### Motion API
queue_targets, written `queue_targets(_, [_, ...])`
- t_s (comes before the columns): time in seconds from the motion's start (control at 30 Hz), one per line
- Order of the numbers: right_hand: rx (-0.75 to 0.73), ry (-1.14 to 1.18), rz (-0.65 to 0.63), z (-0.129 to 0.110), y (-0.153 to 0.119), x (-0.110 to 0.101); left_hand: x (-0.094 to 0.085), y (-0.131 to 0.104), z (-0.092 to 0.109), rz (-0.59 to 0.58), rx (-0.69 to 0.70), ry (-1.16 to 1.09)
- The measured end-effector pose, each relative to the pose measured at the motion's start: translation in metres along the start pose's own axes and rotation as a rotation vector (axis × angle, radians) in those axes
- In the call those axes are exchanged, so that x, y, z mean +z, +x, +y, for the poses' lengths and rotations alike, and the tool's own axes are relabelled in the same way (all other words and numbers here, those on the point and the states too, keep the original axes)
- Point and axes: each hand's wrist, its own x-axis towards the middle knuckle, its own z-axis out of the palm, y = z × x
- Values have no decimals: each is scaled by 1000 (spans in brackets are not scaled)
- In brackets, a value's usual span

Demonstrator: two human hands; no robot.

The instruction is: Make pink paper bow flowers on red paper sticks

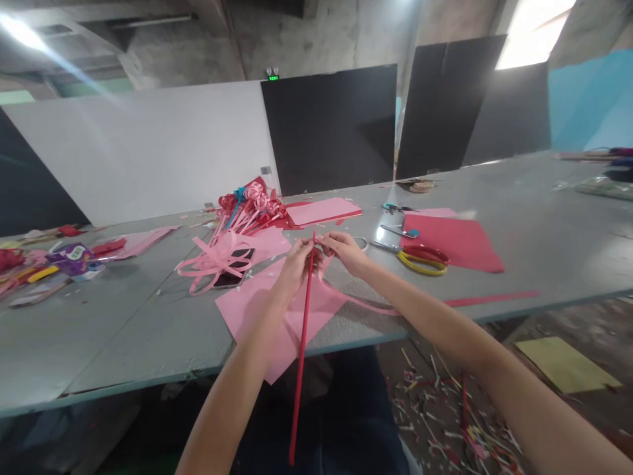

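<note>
My left hand point(298, 260) is closed around the upper part of a thin red stick point(302, 349), which slants down past the table edge toward my lap. Beside it, my right hand point(346, 251) pinches at the stick's tip, where a pink paper strip point(363, 303) trails off to the right under my forearm. What exactly lies between the right fingertips is too small to make out. Under both hands is a sheet of pink paper point(316, 303) that hangs over the edge. A looped pink paper-strip flower point(212, 260) lies left of my hands, over a dark phone point(232, 274).
Scissors with red and yellow handles point(422, 259) lie to the right, by red paper sheets point(459, 241). Behind my hands are a pile of curled paper flowers point(254, 204) and a pink paper stack point(324, 211). A purple packet point(72, 258) lies at left. Scraps point(445, 409) litter the floor.
</note>
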Motion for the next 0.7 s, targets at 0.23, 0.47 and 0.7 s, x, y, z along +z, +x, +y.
queue_targets(0.23, [-62,105,-70,4,-2,0,-7,0,2,-123,129,117])
queue_targets(0.47, [-84,61,-83,5,0,-4,-10,-1,1,-139,162,163])
queue_targets(0.7, [-116,64,-64,7,0,-4,-19,8,-5,-189,204,201])
